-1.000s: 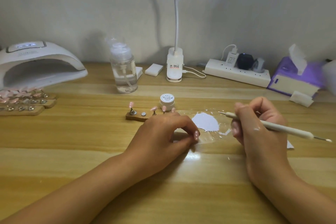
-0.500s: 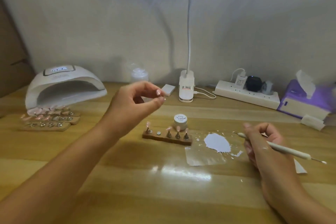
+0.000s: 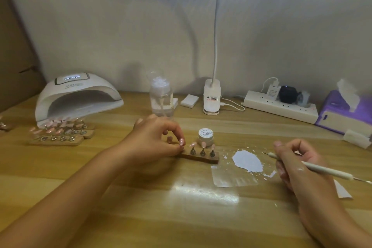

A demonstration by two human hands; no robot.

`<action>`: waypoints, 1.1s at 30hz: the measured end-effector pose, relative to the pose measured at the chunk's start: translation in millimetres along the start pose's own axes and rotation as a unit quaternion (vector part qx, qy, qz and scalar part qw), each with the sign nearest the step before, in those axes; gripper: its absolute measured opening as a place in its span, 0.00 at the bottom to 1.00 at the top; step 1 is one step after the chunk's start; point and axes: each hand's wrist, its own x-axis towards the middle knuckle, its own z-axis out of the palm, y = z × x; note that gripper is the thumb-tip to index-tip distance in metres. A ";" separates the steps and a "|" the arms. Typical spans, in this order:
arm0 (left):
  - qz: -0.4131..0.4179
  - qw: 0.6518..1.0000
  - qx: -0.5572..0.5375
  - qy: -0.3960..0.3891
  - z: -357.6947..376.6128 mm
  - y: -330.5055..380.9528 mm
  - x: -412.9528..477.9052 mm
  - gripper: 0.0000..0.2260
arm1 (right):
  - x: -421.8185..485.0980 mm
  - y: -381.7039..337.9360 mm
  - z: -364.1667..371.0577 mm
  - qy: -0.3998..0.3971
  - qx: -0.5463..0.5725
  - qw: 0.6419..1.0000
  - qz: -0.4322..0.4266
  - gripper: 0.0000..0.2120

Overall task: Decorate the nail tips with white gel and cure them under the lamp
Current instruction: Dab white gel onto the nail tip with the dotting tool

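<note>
We note: left hand (image 3: pixel 159 139) pinches a tip (image 3: pixel 169 139) at the holder's (image 3: pixel 201 159) left end; right hand (image 3: pixel 296 165) grips the pen (image 3: pixel 322 169), nib aimed left, gel (image 3: pixel 248 160) between.

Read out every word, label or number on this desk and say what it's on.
"Painted": lid of the small gel jar; finer print around it is unreadable.
"SUN": top of the curing lamp; what follows, and its lit display, are blurred.
Sticker on the desk lamp base: too blurred to read.
Label on the white charger: too small to read.
</note>
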 end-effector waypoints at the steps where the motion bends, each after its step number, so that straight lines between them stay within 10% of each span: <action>1: -0.003 1.000 0.016 0.006 1.1 0.2 -0.1 0.03 | 0.2 0.7 -0.3 -0.001 -0.003 1.000 -0.001 0.16; 33: 0.124 0.976 0.139 0.110 24.3 22.8 -10.4 0.05 | -1.3 -9.7 -3.1 0.005 -0.051 0.998 -0.040 0.06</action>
